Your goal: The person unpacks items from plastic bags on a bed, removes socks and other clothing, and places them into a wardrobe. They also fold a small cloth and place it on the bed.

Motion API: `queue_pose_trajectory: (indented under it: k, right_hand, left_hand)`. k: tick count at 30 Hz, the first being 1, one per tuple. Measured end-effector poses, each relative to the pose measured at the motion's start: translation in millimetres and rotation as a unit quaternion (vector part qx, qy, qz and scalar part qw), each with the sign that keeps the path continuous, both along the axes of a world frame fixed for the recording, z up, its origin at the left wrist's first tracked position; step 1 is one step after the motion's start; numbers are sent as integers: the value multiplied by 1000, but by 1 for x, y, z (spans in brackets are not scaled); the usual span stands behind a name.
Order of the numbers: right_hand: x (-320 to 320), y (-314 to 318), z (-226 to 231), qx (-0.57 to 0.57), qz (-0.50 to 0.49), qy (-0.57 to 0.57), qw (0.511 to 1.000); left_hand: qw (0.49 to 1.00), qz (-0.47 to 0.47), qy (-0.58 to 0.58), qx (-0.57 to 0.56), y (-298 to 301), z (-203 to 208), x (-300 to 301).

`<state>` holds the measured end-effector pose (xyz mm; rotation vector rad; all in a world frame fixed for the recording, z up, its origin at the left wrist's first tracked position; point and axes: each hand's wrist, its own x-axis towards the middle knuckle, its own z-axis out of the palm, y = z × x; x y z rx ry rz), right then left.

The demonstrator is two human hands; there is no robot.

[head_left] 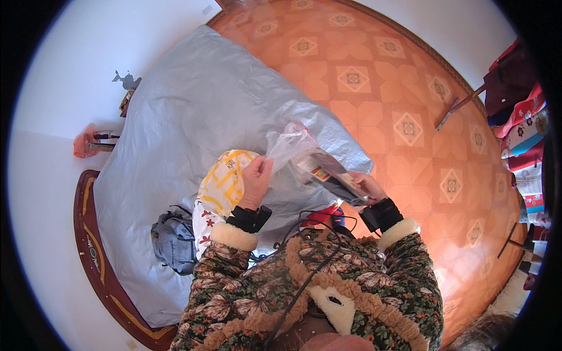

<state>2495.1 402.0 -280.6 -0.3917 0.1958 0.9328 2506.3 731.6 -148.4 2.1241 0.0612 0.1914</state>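
My left hand (256,181) is closed, pinching the edge of a thin see-through plastic bag (287,144). In my right hand (369,188) is a flat, dark package (338,180) with a small red and yellow patch. The package lies slantwise, its far end against or inside the plastic bag; I cannot tell exactly which. Both hands are above the near right edge of a bed under a silver-grey cover (181,111). Beside my left wrist, a white bag with yellow print (218,186) and red flower marks rests on the cover.
A grey-blue backpack (174,241) sits on the bed at the left, near the dark red headboard (96,263). Black cables (313,219) loop before my chest. Clothes and cloths (518,93) hang along the right side. Patterned orange tiles (407,128) cover the floor.
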Motion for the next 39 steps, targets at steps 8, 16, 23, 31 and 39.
queue_pose_trajectory:
  k: [8, 16, 23, 31, 39]
  right_hand:
    - [11, 60, 29, -187, 126, -94, 970]
    - [60, 116, 16, -117, 17, -151, 981]
    - [87, 174, -80, -322, -152, -358, 863]
    - [46, 126, -80, -631, -189, -460, 595]
    - [40, 112, -98, -462, 100, -214, 855]
  left_hand:
    - [998, -56, -24, -10, -26, 0, -3]
    - [983, -176, 48, -26, -38, 23, -19]
    - [972, -221, 37, 69, -19, 31, -30]
    - [978, -128, 126, 104, 13, -20, -59]
    - [995, -42, 91, -7, 28, -29, -37]
